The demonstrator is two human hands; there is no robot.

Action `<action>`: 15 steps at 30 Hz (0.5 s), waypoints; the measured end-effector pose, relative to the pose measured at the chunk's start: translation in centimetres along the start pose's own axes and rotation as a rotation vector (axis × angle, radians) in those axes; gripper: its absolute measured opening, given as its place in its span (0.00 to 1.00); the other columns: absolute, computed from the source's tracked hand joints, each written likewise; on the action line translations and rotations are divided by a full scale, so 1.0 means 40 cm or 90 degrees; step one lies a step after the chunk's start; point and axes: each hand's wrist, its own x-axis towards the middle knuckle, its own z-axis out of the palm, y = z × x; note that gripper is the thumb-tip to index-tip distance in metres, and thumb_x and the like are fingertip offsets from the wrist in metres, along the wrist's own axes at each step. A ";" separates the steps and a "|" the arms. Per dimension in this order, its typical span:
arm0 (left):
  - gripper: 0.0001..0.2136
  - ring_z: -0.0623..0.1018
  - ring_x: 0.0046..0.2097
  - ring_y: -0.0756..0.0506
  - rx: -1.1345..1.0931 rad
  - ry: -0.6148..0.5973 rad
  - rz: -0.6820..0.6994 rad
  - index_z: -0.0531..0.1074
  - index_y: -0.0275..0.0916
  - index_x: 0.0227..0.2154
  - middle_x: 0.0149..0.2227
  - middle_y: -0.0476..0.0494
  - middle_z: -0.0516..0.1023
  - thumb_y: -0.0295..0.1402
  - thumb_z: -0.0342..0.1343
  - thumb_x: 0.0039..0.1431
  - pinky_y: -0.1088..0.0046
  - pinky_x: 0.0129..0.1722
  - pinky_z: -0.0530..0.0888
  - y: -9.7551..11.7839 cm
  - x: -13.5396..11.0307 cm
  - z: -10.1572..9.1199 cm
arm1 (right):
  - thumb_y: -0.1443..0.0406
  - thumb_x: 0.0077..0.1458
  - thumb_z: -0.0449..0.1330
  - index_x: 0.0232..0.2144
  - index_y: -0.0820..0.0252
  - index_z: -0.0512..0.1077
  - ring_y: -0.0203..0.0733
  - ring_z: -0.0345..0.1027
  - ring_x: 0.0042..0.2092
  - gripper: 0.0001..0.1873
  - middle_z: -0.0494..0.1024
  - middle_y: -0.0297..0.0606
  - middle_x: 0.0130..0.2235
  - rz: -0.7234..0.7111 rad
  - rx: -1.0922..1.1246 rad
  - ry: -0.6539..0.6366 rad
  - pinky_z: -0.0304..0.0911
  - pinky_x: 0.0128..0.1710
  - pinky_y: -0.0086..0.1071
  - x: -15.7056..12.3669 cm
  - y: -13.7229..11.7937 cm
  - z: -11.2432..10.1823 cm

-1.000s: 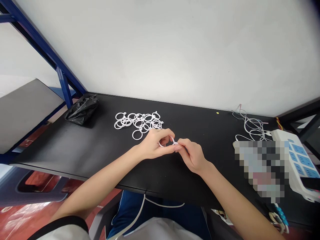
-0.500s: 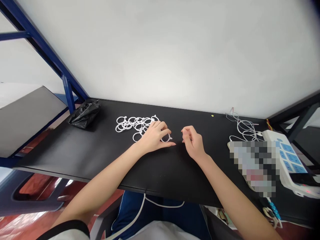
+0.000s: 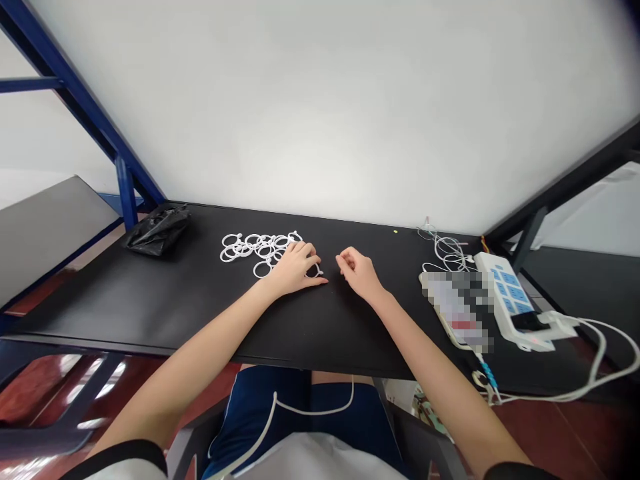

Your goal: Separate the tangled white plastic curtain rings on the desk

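Observation:
White plastic rings, each with a small knob, lie in a loose cluster (image 3: 265, 251) on the black desk. My left hand (image 3: 295, 270) rests at the right edge of this cluster, palm down. Its thumb stretches out to the right, apart from the curved fingers. Between thumb and fingers a single white ring (image 3: 315, 271) shows, lying on the desk and partly covered. A short way to the right is my right hand (image 3: 359, 273), its fingers curled and pressed together. Whatever its fingertips may hold is hidden.
A crumpled black plastic bag (image 3: 159, 230) sits at the desk's far left. On the right lie a blurred phone (image 3: 455, 310), a white power strip (image 3: 510, 293) with blue sockets, and tangled white cables (image 3: 450, 253). A tiny yellow bit (image 3: 395, 232) lies near the wall.
The view has shifted, so everything appears further left and more of the right side shows. My hands keep almost the same pose beside the rings.

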 end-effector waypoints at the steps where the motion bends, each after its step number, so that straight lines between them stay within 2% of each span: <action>1: 0.23 0.68 0.46 0.39 0.002 0.001 0.001 0.75 0.35 0.41 0.43 0.37 0.70 0.52 0.55 0.57 0.57 0.52 0.64 0.000 -0.001 -0.001 | 0.54 0.61 0.52 0.30 0.56 0.64 0.37 0.63 0.25 0.13 0.70 0.31 0.23 0.001 -0.014 -0.026 0.60 0.29 0.32 -0.014 -0.010 -0.012; 4: 0.24 0.68 0.46 0.39 0.002 0.002 0.007 0.75 0.35 0.42 0.43 0.37 0.71 0.53 0.55 0.57 0.57 0.53 0.63 0.002 -0.004 -0.005 | 0.54 0.60 0.54 0.37 0.56 0.66 0.39 0.67 0.28 0.12 0.73 0.32 0.26 0.036 -0.061 -0.081 0.61 0.31 0.33 -0.086 -0.036 -0.053; 7: 0.24 0.68 0.47 0.39 0.000 -0.001 0.012 0.75 0.36 0.41 0.44 0.37 0.71 0.54 0.56 0.56 0.57 0.54 0.62 0.005 -0.008 -0.008 | 0.53 0.61 0.53 0.46 0.57 0.66 0.40 0.68 0.28 0.17 0.75 0.32 0.27 0.090 -0.082 -0.108 0.62 0.29 0.33 -0.184 -0.039 -0.094; 11: 0.24 0.68 0.47 0.39 -0.012 -0.009 0.019 0.75 0.36 0.40 0.43 0.38 0.71 0.54 0.56 0.56 0.56 0.55 0.62 0.007 -0.010 -0.005 | 0.53 0.60 0.54 0.55 0.60 0.63 0.41 0.69 0.26 0.25 0.75 0.32 0.26 0.159 -0.103 -0.043 0.63 0.29 0.34 -0.295 -0.012 -0.143; 15: 0.23 0.69 0.46 0.40 -0.018 -0.015 0.018 0.75 0.37 0.40 0.43 0.39 0.71 0.54 0.56 0.56 0.56 0.54 0.63 0.007 -0.008 0.001 | 0.52 0.61 0.52 0.62 0.66 0.55 0.42 0.69 0.25 0.34 0.74 0.31 0.25 0.209 -0.142 0.014 0.63 0.28 0.35 -0.355 0.021 -0.162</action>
